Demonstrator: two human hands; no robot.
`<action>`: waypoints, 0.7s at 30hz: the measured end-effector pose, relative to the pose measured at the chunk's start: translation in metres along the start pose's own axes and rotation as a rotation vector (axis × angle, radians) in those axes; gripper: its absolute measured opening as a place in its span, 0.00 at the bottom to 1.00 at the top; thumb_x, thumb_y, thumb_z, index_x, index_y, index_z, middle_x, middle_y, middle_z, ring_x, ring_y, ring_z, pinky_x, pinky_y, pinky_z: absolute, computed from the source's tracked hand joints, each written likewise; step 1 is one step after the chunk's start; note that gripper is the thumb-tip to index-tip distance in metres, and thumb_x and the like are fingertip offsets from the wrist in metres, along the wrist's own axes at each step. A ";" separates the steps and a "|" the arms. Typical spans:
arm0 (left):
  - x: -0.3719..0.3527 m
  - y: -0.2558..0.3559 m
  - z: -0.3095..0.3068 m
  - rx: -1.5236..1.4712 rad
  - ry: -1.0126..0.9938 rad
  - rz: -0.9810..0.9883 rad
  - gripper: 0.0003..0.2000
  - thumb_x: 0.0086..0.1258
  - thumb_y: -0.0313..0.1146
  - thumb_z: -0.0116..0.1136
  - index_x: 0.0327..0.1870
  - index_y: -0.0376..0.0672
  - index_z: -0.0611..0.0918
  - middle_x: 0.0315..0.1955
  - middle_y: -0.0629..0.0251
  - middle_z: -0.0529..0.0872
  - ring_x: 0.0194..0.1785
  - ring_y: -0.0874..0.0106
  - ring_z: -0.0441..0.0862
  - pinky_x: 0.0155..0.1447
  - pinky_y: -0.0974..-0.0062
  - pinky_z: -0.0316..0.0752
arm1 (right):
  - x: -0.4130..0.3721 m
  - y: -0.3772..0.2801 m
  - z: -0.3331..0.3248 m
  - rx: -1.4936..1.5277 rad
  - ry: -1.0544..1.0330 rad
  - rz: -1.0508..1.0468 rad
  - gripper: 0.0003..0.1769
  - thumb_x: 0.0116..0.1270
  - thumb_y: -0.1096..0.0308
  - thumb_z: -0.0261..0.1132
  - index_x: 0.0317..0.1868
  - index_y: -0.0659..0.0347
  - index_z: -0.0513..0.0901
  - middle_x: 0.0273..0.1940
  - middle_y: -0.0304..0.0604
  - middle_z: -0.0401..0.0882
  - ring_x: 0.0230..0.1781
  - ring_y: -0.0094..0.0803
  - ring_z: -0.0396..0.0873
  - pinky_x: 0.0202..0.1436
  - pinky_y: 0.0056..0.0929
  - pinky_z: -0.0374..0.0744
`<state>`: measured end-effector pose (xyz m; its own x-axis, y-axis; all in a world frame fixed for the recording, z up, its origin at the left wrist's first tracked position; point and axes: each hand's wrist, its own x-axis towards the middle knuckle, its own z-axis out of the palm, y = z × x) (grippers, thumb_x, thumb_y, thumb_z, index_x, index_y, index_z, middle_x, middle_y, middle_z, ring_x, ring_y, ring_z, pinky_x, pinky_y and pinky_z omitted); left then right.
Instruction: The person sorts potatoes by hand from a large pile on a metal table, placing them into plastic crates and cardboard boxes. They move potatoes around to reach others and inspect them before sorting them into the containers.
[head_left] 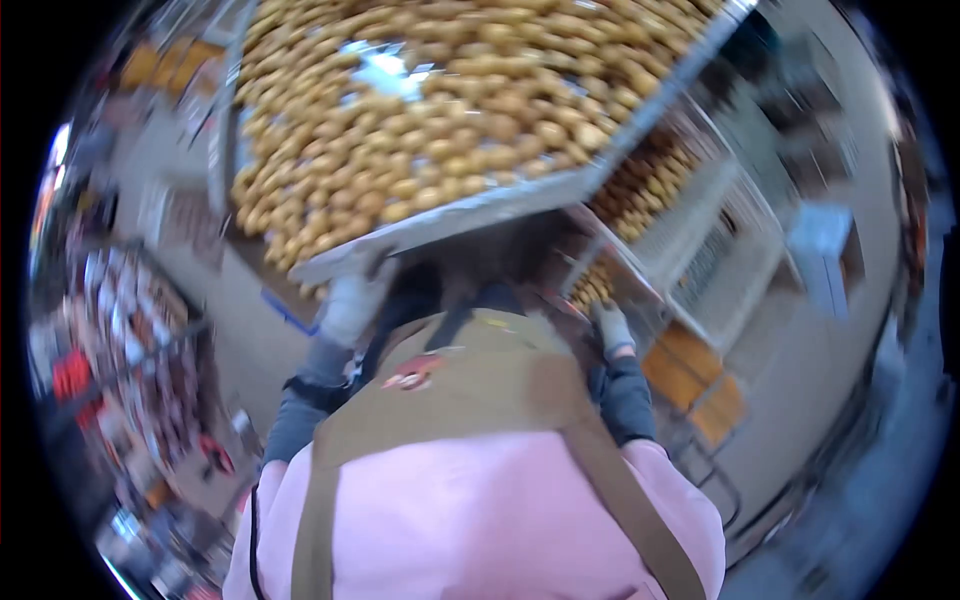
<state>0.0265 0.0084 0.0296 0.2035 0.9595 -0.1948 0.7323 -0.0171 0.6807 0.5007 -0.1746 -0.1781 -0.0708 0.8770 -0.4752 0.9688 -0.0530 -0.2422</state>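
Lying beyond right fingers (602,311): produce (592,285)

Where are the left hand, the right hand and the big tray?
Left hand (350,308): head view, middle of the gloved hand.
Right hand (612,326): head view, middle of the gloved hand.
Big tray (455,218): head view, its near rim.

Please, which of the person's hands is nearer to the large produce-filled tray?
Left. The left hand is at the near edge of the large tray, apparently touching it; the right hand is apart from it, beside a smaller produce pile.
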 end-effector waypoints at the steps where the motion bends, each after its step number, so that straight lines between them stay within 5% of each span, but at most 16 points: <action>1: -0.011 -0.010 -0.001 0.099 0.076 0.054 0.13 0.75 0.32 0.62 0.57 0.41 0.84 0.50 0.52 0.86 0.54 0.58 0.84 0.60 0.64 0.79 | 0.018 -0.005 -0.011 0.201 0.160 0.238 0.21 0.70 0.66 0.64 0.61 0.62 0.79 0.55 0.58 0.82 0.57 0.53 0.81 0.58 0.45 0.80; 2: -0.021 -0.019 -0.002 0.021 0.097 -0.047 0.14 0.73 0.33 0.62 0.57 0.43 0.84 0.51 0.48 0.86 0.58 0.49 0.82 0.65 0.58 0.76 | 0.032 -0.014 -0.028 0.412 0.308 0.495 0.21 0.72 0.65 0.63 0.63 0.62 0.79 0.57 0.58 0.82 0.58 0.50 0.82 0.59 0.43 0.80; 4: -0.034 -0.034 -0.011 -0.058 0.191 -0.305 0.15 0.73 0.33 0.62 0.59 0.43 0.83 0.52 0.50 0.86 0.58 0.53 0.83 0.64 0.61 0.76 | 0.071 -0.062 -0.130 0.676 0.386 0.319 0.20 0.78 0.69 0.57 0.65 0.69 0.77 0.62 0.58 0.80 0.62 0.47 0.80 0.68 0.37 0.75; 8: -0.051 -0.144 0.003 -0.571 0.640 -0.478 0.16 0.76 0.35 0.60 0.61 0.40 0.82 0.53 0.53 0.87 0.58 0.61 0.84 0.62 0.66 0.77 | 0.158 -0.198 -0.228 0.674 0.564 -0.246 0.19 0.70 0.75 0.65 0.61 0.66 0.81 0.63 0.54 0.81 0.60 0.42 0.81 0.68 0.36 0.75; 12: -0.052 -0.189 -0.028 -0.811 0.867 -0.654 0.19 0.81 0.36 0.53 0.66 0.35 0.77 0.57 0.56 0.84 0.60 0.66 0.82 0.63 0.70 0.77 | 0.241 -0.356 -0.222 0.260 0.401 -0.680 0.37 0.64 0.65 0.72 0.73 0.59 0.72 0.73 0.54 0.70 0.74 0.51 0.68 0.78 0.45 0.65; 15: -0.043 -0.227 -0.040 -1.171 0.863 -0.662 0.26 0.84 0.38 0.49 0.78 0.41 0.65 0.70 0.55 0.75 0.72 0.66 0.74 0.69 0.72 0.72 | 0.309 -0.422 -0.179 -0.261 0.410 -0.667 0.42 0.70 0.48 0.65 0.81 0.48 0.61 0.82 0.50 0.55 0.83 0.51 0.51 0.82 0.62 0.48; 18: -0.030 -0.284 -0.039 -0.534 0.618 -0.483 0.29 0.82 0.33 0.49 0.81 0.41 0.58 0.75 0.54 0.68 0.77 0.63 0.68 0.75 0.68 0.68 | 0.394 -0.464 -0.177 -0.358 0.536 -0.517 0.36 0.75 0.42 0.56 0.81 0.36 0.62 0.82 0.49 0.53 0.83 0.51 0.51 0.79 0.70 0.46; 21: 0.004 -0.319 -0.054 -0.222 0.524 -0.313 0.34 0.78 0.25 0.52 0.83 0.40 0.53 0.77 0.53 0.64 0.80 0.61 0.63 0.80 0.64 0.62 | 0.447 -0.505 -0.198 -0.356 0.618 -0.504 0.32 0.76 0.43 0.53 0.78 0.39 0.67 0.81 0.53 0.57 0.81 0.56 0.55 0.76 0.70 0.53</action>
<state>-0.2411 0.0326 -0.1503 -0.3826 0.9208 -0.0755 0.5424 0.2900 0.7885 0.0271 0.3392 -0.1004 -0.4690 0.8634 0.1860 0.8809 0.4725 0.0277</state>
